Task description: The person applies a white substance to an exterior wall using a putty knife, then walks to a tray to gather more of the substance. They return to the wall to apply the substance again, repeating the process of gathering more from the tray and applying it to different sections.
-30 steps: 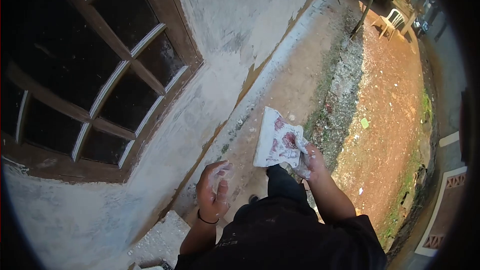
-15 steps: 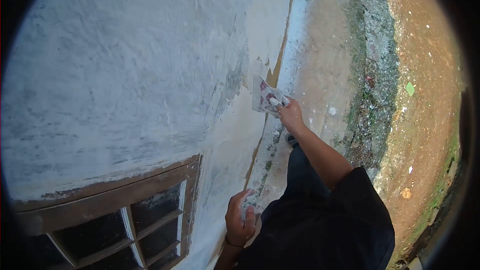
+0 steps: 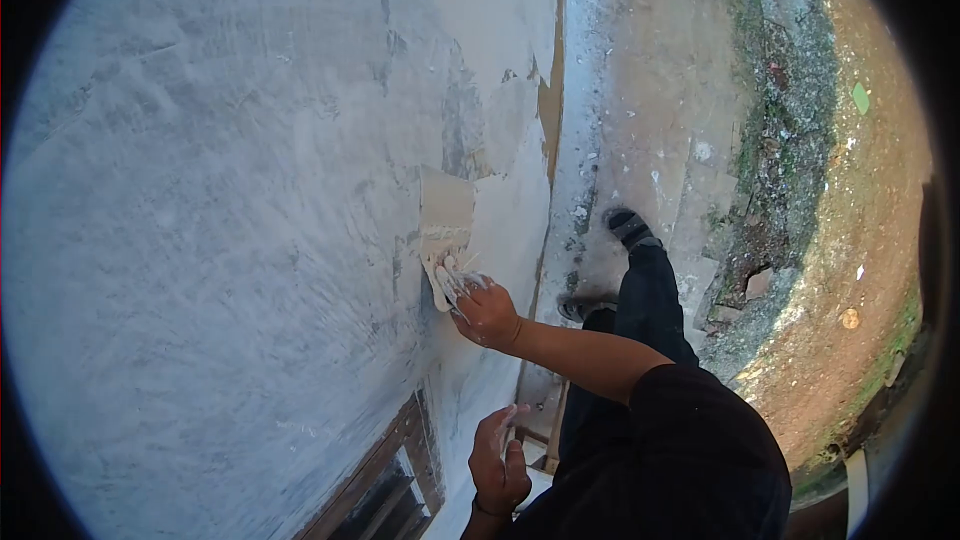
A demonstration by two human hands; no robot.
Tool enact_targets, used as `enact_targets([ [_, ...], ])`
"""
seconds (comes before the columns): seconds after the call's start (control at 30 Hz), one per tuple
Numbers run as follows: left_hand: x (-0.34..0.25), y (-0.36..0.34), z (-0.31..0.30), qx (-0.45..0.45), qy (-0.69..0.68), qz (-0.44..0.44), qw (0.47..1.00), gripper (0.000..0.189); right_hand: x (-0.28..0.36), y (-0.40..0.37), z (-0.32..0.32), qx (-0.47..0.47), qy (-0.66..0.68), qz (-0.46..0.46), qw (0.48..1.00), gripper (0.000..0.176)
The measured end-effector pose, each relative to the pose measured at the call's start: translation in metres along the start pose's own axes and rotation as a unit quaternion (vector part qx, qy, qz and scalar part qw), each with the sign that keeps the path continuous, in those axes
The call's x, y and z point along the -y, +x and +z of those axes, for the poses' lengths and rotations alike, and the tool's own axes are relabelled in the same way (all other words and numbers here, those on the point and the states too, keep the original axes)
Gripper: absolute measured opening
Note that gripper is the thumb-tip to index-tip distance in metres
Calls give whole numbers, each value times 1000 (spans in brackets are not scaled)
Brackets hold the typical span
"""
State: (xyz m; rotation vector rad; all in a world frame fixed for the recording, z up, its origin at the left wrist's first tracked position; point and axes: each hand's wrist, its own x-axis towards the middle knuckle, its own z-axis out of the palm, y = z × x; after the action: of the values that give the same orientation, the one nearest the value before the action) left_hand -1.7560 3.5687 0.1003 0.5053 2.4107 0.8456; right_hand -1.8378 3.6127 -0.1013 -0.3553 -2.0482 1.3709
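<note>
My right hand (image 3: 485, 312) presses a thin, flat, putty-smeared scraper (image 3: 436, 278) against the wall (image 3: 300, 190). White putty coats its fingers. Just above the scraper, a beige patch of fresh putty (image 3: 447, 205) covers part of the wall. Lower in view, my left hand (image 3: 500, 465) hovers close to the wall with fingers curved and thumb apart. Nothing shows in it, and its fingertips carry white smears. A dark band circles the left wrist.
A brown wooden window frame (image 3: 405, 440) is set in the wall at the bottom. Along the wall's base runs a paved ledge (image 3: 650, 110), where my feet stand. Beyond it are a mossy, rough gutter edge (image 3: 780, 120) and reddish ground (image 3: 870, 190).
My right hand has moved left and down with the scraper, from near the wall's base onto the wall. The view has shifted, and both my legs now show. My left hand remains cupped.
</note>
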Motion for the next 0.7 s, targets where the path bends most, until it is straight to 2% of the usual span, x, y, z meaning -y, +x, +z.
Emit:
enact_targets([
  [0.07,2,8,5,3,-32,-49,998,32,0,-22,-2,76,64,-16,995,42],
  [0.13,7,19,9,24,25,20,999,38,-5,-31,-19,81,91,-14,992,41],
  [0.2,1,24,12,35,4,-2,999,32,-11,-26,-42,82,117,-20,990,40],
  [0.27,0,28,15,43,-20,3,999,32,-27,-7,-67,58,179,30,982,24],
  [0.3,2,30,15,46,-20,4,999,31,-37,2,-77,56,179,31,982,24],
  [0.37,3,35,17,48,-12,3,999,31,-57,17,-89,171,245,126,946,27],
  [0.4,3,37,18,47,-6,3,999,30,-67,23,-90,170,245,128,946,27],
  [0.47,1,40,19,48,-2,4,999,30,-86,36,-90,184,322,170,913,31],
  [0.5,0,42,18,45,1,5,999,30,-93,45,-95,181,325,171,912,31],
  [0.57,-3,46,16,41,13,7,999,30,-104,67,-112,141,330,253,898,30],
  [0.6,-4,47,15,35,19,10,999,30,-110,74,-112,141,334,253,897,30],
  [0.67,-3,51,17,23,16,14,1000,30,-121,87,-115,24,181,153,971,29],
  [0.7,-2,53,18,11,11,18,1000,29,-121,93,-116,22,181,153,971,29],
])
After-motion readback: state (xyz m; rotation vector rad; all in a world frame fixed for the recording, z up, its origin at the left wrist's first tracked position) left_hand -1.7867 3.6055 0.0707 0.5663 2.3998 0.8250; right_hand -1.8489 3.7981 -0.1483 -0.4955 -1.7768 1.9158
